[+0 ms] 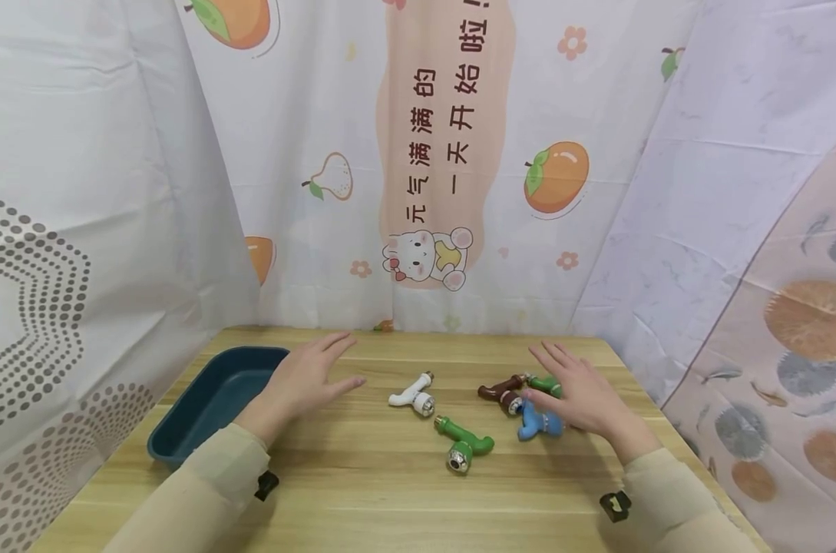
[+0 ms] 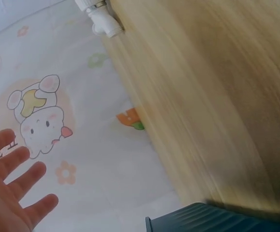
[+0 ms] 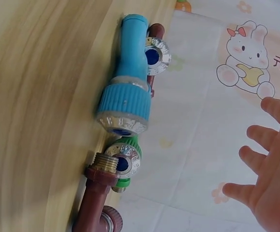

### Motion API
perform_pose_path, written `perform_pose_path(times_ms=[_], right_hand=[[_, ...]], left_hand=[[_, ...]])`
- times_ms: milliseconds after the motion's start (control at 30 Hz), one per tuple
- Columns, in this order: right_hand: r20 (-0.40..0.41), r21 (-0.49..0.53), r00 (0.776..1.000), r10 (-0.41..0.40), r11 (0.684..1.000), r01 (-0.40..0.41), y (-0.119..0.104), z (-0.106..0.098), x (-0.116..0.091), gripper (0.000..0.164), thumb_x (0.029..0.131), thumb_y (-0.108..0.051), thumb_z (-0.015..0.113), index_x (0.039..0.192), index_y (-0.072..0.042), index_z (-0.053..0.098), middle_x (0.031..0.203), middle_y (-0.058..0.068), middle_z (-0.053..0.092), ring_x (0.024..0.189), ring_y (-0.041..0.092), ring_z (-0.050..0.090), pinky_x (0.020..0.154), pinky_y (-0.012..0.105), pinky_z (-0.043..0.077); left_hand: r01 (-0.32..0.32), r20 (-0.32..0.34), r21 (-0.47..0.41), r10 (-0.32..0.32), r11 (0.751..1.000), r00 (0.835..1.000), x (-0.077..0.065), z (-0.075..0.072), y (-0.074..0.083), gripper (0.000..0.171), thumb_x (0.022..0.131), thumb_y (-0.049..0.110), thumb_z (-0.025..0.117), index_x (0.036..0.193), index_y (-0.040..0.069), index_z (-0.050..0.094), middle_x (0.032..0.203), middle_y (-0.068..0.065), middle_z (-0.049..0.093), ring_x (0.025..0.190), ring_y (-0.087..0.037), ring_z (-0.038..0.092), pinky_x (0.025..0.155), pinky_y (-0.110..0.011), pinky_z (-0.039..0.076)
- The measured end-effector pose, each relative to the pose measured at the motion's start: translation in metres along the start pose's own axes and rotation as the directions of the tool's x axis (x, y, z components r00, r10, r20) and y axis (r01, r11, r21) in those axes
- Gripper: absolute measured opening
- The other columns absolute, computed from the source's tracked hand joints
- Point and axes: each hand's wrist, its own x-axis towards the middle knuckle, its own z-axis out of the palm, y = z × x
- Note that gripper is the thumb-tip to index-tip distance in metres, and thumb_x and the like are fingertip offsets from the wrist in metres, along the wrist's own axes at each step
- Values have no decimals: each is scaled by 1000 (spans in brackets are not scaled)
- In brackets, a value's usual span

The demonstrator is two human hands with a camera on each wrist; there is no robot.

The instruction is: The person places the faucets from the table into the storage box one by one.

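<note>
My left hand (image 1: pixel 302 385) hovers with its fingers spread, overlapping the right side of a dark teal bin (image 1: pixel 232 395) in the head view. My right hand (image 1: pixel 585 395) is also spread and holds nothing, over the right-hand group of taps. Nearest to it lies a blue tap (image 1: pixel 540 421), beside a brown tap (image 1: pixel 503 390) and a green tap (image 1: pixel 545 385). The right wrist view adds a second brown tap (image 3: pixel 95 195) with a brass thread, hidden behind my hand from above. Between the hands lie a white tap (image 1: pixel 411 393) and another green tap (image 1: pixel 464 438).
The wooden table (image 1: pixel 362 491) ends at a printed curtain (image 1: pixel 335 253) along its back edge. More hanging cloth closes off the left and right sides. A small black piece (image 1: pixel 615 505) sits below my right wrist, and a similar one (image 1: pixel 266 485) below the left.
</note>
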Motion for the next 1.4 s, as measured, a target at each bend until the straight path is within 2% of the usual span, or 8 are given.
perform_pose_path(times_ms=[100,233,367,633,1000,1067,1167,1400], right_hand=[[-26,13,1000,-8,1000,8,0,-1,1,85,95,-65,57,160,-13,35,161,20,32,144,46,33,109,70,28],[-52,36,999,0,999,2,-1,-1,0,83,96,-64,57,158,-13,39,159,18,37,142,46,36,107,70,32],[-74,73,997,23,997,-17,-1,-1,-1,78,97,-62,58,157,-15,41,158,17,39,141,45,37,105,71,34],[-102,152,993,63,987,-47,-5,-1,-1,72,98,-53,61,155,-13,43,155,18,44,139,46,41,108,68,33],[-168,292,983,76,956,-24,-10,0,0,65,100,-44,63,153,-10,45,151,21,47,135,46,44,103,66,39],[-183,321,981,70,947,-8,-10,1,1,63,101,-40,63,153,-9,45,150,22,48,134,46,46,100,65,43],[-198,393,978,71,919,13,-11,4,2,60,102,-35,63,152,-7,46,150,21,49,133,43,48,97,62,47],[-169,564,981,97,826,15,-16,5,7,58,104,-31,60,153,-6,43,149,20,50,132,41,51,99,59,47]], left_hand=[[-9,-47,-8,9,1000,999,-1,-5,0,82,91,75,52,149,16,54,150,-6,52,133,-32,51,106,-57,42],[-29,-116,-26,26,999,993,-1,-9,0,71,93,63,63,143,14,59,143,-7,57,129,-32,55,103,-55,45],[-28,-154,-19,24,999,988,-2,-11,-2,63,93,54,69,140,13,62,139,-8,60,125,-32,57,101,-54,48],[27,-204,-16,-30,1000,979,-6,-14,-11,59,92,50,72,135,10,65,133,-13,63,116,-35,63,91,-56,53],[84,-259,-65,-98,994,961,-12,-24,-22,51,95,48,68,132,12,66,132,-11,63,114,-35,63,86,-56,54],[99,-262,-76,-115,992,958,-14,-26,-24,50,95,47,69,132,13,65,132,-11,63,106,-34,65,81,-55,55],[131,-266,-85,-149,988,952,-16,-28,-28,51,96,46,68,134,12,64,133,-12,62,106,-35,65,81,-57,54],[223,-249,-113,-245,968,937,-21,-33,-37,53,97,42,67,137,8,62,136,-17,59,122,-42,57,89,-63,50]])
